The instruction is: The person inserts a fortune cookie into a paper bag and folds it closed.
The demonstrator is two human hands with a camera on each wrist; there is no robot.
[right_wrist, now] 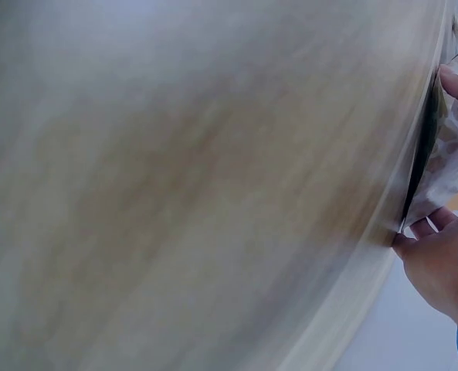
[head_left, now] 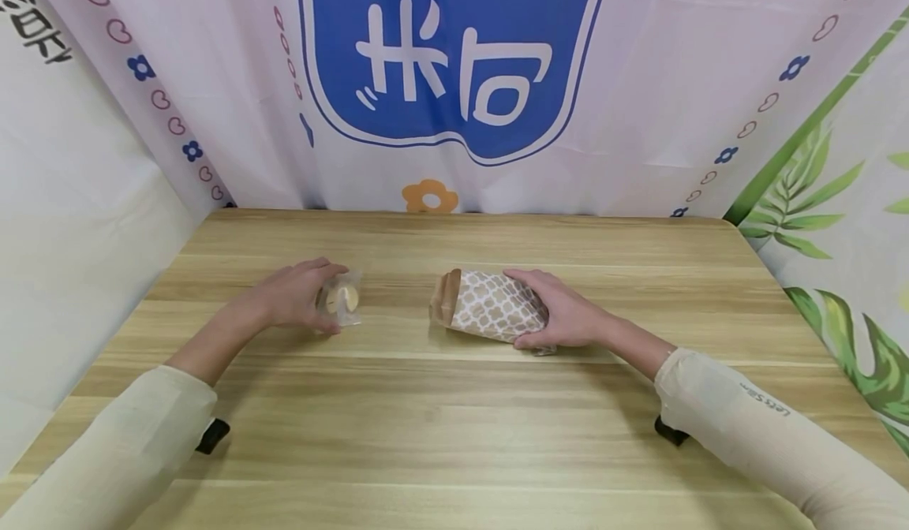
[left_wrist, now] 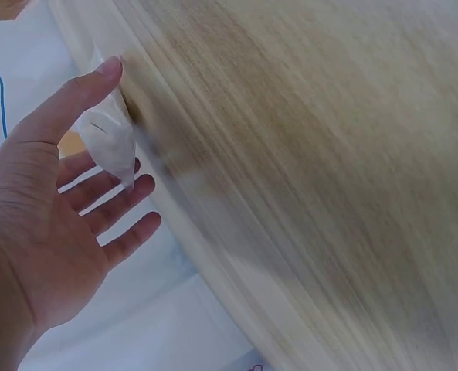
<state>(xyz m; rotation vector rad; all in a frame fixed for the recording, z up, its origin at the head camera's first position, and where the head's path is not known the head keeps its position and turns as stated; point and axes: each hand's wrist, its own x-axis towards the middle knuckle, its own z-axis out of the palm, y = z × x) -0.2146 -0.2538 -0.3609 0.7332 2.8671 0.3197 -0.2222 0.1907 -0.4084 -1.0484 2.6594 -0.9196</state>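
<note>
On the left of the table lies a small clear packet [head_left: 342, 299] holding a round, pale, biscuit-like piece. My left hand [head_left: 301, 297] is beside it, thumb and fingers spread to either side; the left wrist view shows the fingers loosely extended around the wrapper [left_wrist: 111, 147]. Farther right, my right hand [head_left: 564, 309] grips one end of a brown paper bag [head_left: 493, 305] with a white lattice pattern, thumb on the near side and fingers on the far side. The bag's folded brown end points left. In the right wrist view the bag [right_wrist: 445, 154] shows only partly at the edge.
Both things are on a wood-grain table [head_left: 426, 435]. Behind it hangs a white curtain [head_left: 639, 120] with a blue emblem, close to the table's back edge. A leaf-printed cloth [head_left: 852, 317] hangs at the right side, and a white cloth [head_left: 85, 199] at the left.
</note>
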